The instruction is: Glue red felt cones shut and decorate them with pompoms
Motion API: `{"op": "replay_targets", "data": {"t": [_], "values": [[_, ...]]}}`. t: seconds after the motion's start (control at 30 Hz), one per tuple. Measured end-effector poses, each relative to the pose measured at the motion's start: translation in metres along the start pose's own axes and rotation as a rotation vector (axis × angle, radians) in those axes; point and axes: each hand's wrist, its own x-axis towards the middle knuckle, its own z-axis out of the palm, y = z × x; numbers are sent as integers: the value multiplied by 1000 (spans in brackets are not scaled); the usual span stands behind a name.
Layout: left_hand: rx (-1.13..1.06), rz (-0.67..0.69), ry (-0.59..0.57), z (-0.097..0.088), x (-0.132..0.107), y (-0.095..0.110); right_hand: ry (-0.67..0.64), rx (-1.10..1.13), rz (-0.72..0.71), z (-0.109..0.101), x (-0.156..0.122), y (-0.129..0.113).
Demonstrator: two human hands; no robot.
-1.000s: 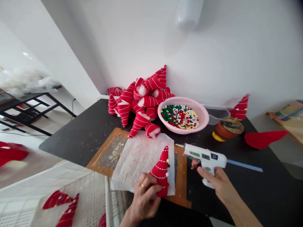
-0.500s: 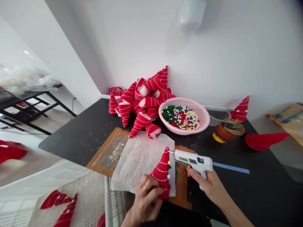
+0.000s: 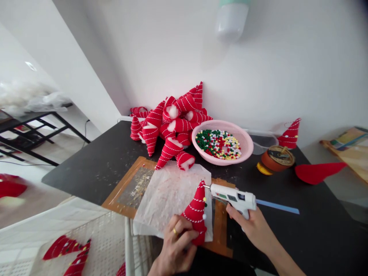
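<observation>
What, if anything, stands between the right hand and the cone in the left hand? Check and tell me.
Only the glue gun that the right hand holds: its nozzle is at the cone, near the tip; contact is unclear. Nothing else visible is in the way; the basket sits farther back.

left hand [image 3: 178, 240] holding red cone [image 3: 195, 211], right hand [image 3: 254, 226] gripping white glue gun [image 3: 234, 196], nozzle [image 3: 207, 186] beside cone's tip [image 3: 202, 184]

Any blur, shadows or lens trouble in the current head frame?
Head view: soft light, faint shadow on the wall near the hanging white object; head view: white fluffy heap looks hazy, upper right corner darkens; head view: glue gun and striped red cone read clearly.
</observation>
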Motion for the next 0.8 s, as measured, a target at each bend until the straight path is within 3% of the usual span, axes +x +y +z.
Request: {"op": "replay_targets", "data": {"t": [0.53, 0.8], "values": [[-21, 7, 15, 2, -2, 0, 30, 16, 50, 4, -1, 5], [-24, 12, -4, 2, -2, -2, 50, 19, -10, 4, -1, -2]]}}
